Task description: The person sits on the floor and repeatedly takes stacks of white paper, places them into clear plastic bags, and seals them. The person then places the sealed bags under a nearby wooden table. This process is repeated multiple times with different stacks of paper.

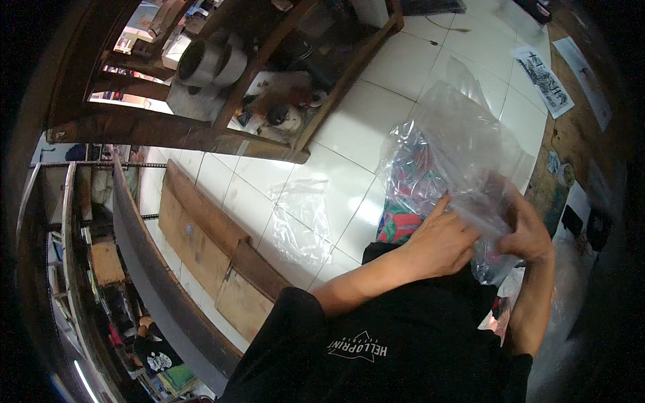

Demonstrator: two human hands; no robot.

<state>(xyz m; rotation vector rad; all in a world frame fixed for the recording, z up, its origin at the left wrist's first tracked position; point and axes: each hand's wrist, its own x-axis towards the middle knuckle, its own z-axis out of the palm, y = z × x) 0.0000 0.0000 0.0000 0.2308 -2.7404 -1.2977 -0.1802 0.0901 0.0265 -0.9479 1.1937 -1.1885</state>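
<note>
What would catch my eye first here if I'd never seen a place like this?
Probably the large, shiny clear bag right of centre, with the left fingers and right fingers at its lower part and a brightly patterned item showing beside and through it. Next might come the flat clear plastic on the white tiled floor further left, then the pale rolls by the dark wooden shelving at upper left.

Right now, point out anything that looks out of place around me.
A loose clear bag lies crumpled on the white tiled floor, apart from the clear plastic at the left hand and right hand. It looks odd there, perhaps dropped.
</note>
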